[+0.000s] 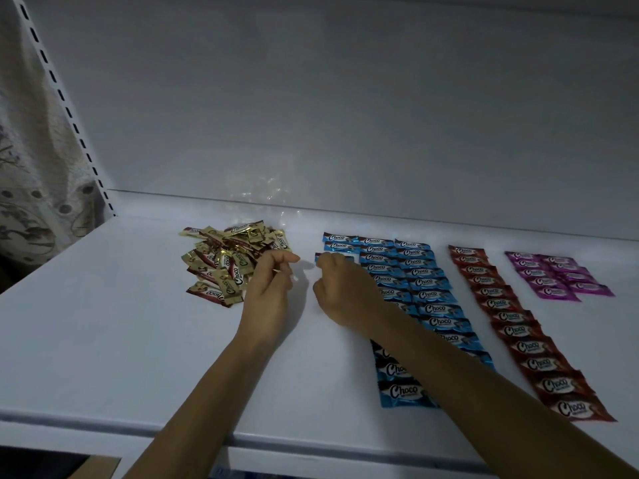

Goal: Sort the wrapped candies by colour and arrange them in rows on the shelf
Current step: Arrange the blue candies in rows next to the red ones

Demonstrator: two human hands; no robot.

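Observation:
A loose pile of gold wrapped candies (228,262) lies at the back left of the white shelf (121,323). To its right lie three rows of blue candies (428,295), one row of red candies (511,326) and two short rows of purple candies (556,274). My right hand (342,292) pinches a single blue candy (347,259) lying at the back of the leftmost blue row. My left hand (269,288) hovers at the right edge of the gold pile with curled fingers. Whether it holds anything is hidden.
The shelf's back wall (345,115) rises just behind the candies. A slotted upright (65,105) stands at the left, with a patterned curtain (31,188) beyond it. Bare shelf surface lies in front of the gold pile, down to the front lip (103,423).

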